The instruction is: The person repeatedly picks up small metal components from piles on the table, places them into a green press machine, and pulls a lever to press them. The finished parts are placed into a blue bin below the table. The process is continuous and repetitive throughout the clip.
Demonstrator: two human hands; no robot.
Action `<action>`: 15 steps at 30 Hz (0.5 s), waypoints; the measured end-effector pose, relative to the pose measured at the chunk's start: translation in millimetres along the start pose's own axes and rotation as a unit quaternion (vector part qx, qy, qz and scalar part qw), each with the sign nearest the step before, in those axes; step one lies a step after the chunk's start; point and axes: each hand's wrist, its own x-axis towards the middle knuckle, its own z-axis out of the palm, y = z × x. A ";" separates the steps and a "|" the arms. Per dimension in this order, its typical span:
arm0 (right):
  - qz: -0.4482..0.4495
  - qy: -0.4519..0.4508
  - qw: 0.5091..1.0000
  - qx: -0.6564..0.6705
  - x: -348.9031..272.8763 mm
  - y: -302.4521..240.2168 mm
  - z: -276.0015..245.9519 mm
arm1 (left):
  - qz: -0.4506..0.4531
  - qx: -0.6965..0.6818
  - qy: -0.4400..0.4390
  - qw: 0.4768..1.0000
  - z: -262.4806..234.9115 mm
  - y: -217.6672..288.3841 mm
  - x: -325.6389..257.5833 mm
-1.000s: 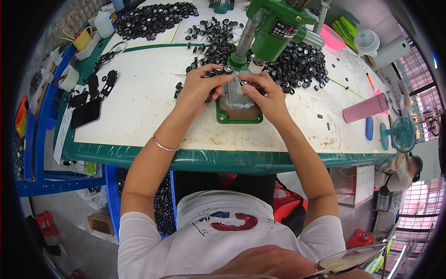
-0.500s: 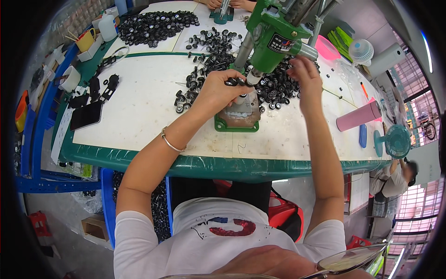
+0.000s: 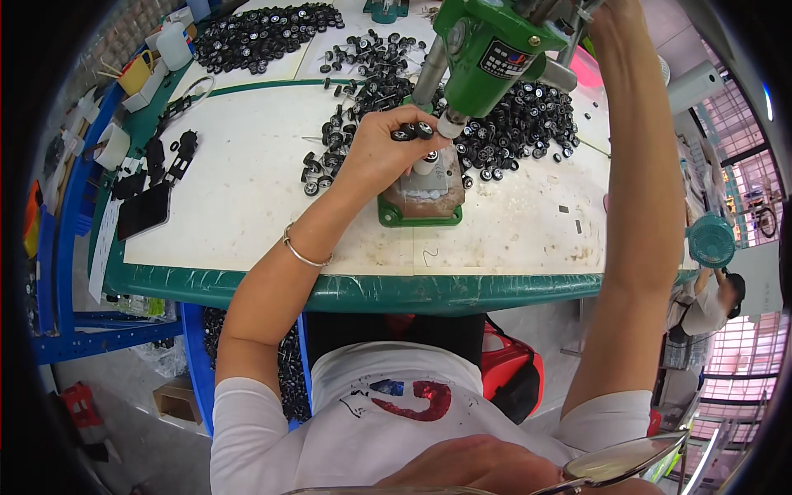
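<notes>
My left hand is closed on small black toy wheels with silver hubs, pinched at the fingertips beside the press ram. Another wheel sits at the white post on the press base, just below those fingers. The green hand press stands over it, its white-tipped ram a short way above the post. My right hand is raised at the top edge, closed around the end of the press lever; its fingers are partly cut off by the frame.
Loose black wheels lie heaped around the press, and a bigger pile lies at the far left. A phone and black parts rest on the left. A blue bin of parts stands below the green table edge.
My right hand has swung up and right from beside the press to the lever. My left hand stays by the ram with the wheels. The view has shifted slightly.
</notes>
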 end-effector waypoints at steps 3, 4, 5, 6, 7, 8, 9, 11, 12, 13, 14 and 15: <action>-0.083 0.054 0.991 -0.086 -15.5 -1.9 4.1 | 0.001 0.011 0.011 1.000 1.1 -3.3 -0.5; -0.126 0.009 0.988 -0.091 -17.8 -1.2 10.0 | 0.001 0.011 0.013 1.000 0.7 -3.6 -0.8; -0.154 0.062 0.979 -0.118 -28.3 -3.6 20.5 | 0.004 0.010 0.011 1.000 1.8 -2.8 -0.5; -0.179 0.109 0.968 -0.141 -39.0 -3.4 33.5 | 0.006 0.011 0.014 1.000 1.1 -2.7 -0.8; -0.203 0.157 0.953 -0.163 -48.7 -3.5 43.6 | 0.002 0.017 0.018 1.000 0.6 -3.5 -1.3; -0.217 0.154 0.950 -0.165 -56.9 -5.8 50.9 | 0.000 0.023 0.019 1.000 0.8 -3.4 -1.6; -0.230 0.153 0.947 -0.166 -64.0 -6.8 56.4 | -0.004 0.029 0.021 0.999 0.8 -3.7 -1.9; -0.249 0.153 0.945 -0.149 -72.6 -7.9 61.0 | -0.001 0.021 0.022 1.000 2.2 -3.2 -2.6; -0.254 0.155 0.946 -0.131 -74.8 -7.8 61.9 | 0.001 0.018 0.023 1.000 2.2 -3.0 -2.9; -0.259 0.157 0.946 -0.112 -77.5 -7.7 62.9 | 0.004 0.029 0.019 0.999 1.0 -3.5 -3.1; -0.265 0.108 0.950 -0.122 -84.1 -12.5 58.5 | 0.008 0.039 0.012 0.999 0.6 -3.8 -2.4; -0.254 0.041 0.960 -0.110 -87.9 -19.7 45.6 | 0.012 0.048 0.007 0.999 -0.2 -4.5 -2.1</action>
